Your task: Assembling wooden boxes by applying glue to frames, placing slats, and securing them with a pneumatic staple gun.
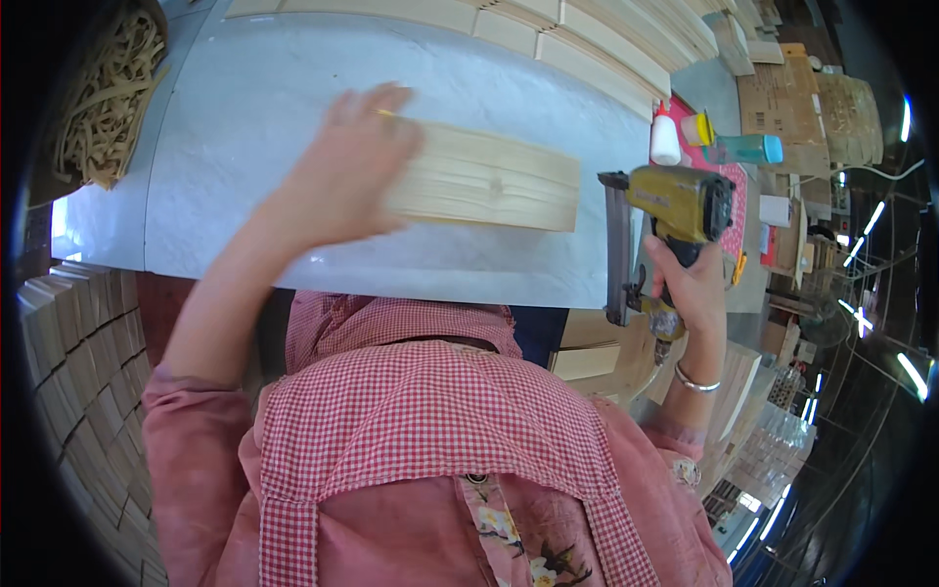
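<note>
A pale wooden board (494, 181) lies crosswise on the light table, its grain running lengthwise with a small knot in it. My left hand (364, 161), somewhat blurred, covers the board's left end, with the fingers over its far edge and the palm across its width. In my right hand (690, 284) is a yellow and black nail gun (675, 201), gripped by its handle just right of the board. The gun's long dark magazine stands upright on its left side, apart from the board. A hose fitting shows below the handle.
Stacked wooden strips (587, 59) line the table's far side. At the right are a white glue bottle (665, 139), a yellow-lidded jar (697, 129) and a teal bottle (743, 149). A container of wood shavings (112, 98) stands far left, above stacked wooden pieces (83, 362).
</note>
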Motion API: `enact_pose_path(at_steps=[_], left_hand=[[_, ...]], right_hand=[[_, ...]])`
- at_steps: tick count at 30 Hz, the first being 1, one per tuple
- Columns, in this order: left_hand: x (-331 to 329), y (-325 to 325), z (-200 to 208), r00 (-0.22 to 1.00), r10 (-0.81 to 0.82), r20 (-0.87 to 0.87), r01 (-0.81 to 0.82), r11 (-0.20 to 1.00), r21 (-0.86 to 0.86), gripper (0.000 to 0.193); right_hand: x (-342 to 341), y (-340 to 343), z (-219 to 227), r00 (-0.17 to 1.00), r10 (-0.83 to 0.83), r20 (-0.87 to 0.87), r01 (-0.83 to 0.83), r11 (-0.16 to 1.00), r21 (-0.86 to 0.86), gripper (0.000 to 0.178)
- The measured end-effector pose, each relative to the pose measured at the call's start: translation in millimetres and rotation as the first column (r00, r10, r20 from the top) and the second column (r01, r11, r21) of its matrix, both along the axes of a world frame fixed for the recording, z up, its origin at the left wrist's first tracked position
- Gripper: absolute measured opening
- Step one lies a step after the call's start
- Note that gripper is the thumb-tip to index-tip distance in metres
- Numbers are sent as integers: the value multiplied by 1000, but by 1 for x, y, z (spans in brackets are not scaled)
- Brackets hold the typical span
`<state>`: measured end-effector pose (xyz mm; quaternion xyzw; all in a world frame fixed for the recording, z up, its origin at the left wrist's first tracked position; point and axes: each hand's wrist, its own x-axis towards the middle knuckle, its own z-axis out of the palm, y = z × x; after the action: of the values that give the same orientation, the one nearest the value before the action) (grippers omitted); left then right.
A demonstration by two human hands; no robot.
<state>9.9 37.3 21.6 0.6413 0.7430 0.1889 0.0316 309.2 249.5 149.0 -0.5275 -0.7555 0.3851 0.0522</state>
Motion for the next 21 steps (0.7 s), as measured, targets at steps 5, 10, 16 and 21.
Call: enact_pose_path(at_steps=[5,10,16,21], left_hand=[[-17,-24,-2,999,3,41,-4,999,37,51],[17,17,-17,998,-33,58,26,992,121,50],[35,43,-20,995,24,100,-33,995,95,46],[38,45,-20,995,40,92,-49,994,95,44]], right_hand=[[22,-18,-2,1000,-16,-24,16,1000,-4,16],[33,-34,-8,999,-10,-46,8,999,-37,16],[34,-40,-13,998,35,-52,-39,997,-61,16],[25,-40,-15,997,58,-50,-62,996,-67,16]])
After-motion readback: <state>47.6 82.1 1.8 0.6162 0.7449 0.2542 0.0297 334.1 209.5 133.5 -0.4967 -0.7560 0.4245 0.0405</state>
